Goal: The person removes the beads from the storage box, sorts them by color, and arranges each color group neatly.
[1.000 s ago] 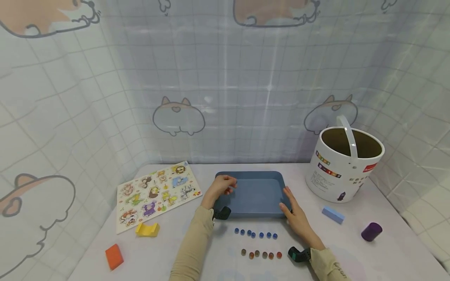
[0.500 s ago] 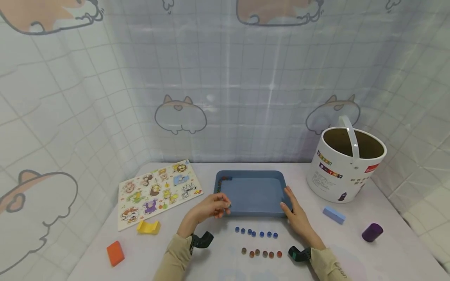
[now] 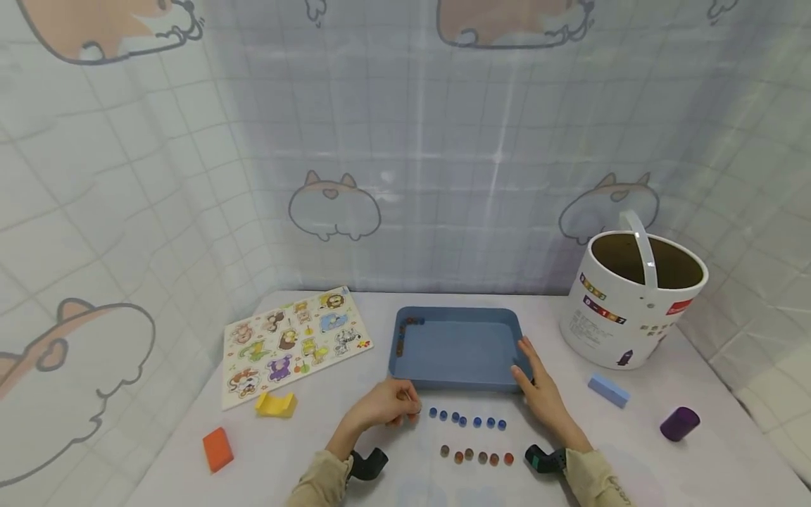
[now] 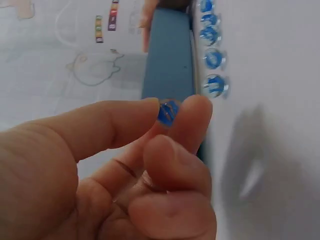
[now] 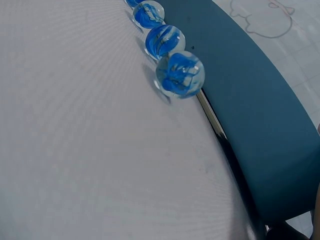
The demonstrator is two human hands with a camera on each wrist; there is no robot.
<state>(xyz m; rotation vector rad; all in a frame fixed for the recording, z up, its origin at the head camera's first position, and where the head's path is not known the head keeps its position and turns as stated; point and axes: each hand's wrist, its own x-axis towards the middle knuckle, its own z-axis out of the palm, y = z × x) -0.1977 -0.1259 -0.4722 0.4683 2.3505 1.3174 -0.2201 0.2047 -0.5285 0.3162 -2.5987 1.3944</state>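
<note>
My left hand (image 3: 384, 403) is in front of the blue tray's near left corner, beside the left end of a row of blue marbles (image 3: 463, 422). Thumb and index finger pinch a clear marble with blue swirls (image 4: 169, 112); the other fingers curl below. My right hand (image 3: 543, 401) rests with fairly straight fingers against the right side of the tray (image 3: 469, 386). In the right wrist view, more blue-swirled marbles (image 5: 180, 74) lie along the tray's wall. Inside the tray, brownish and blue marbles (image 3: 400, 346) line the left side and far left corner.
Nearer the front lies a row of brown and red marbles (image 3: 483, 458). An animal puzzle board (image 3: 298, 345), a yellow block (image 3: 276, 405) and an orange block (image 3: 218, 450) are at left. To the right stand a white bucket (image 3: 608, 310), a blue block (image 3: 609, 391) and a purple cylinder (image 3: 680, 424).
My left hand has come from the tray's far left part, over its near edge, down to the table in front, uncovering the marbles inside. The right hand stays at the tray's side.
</note>
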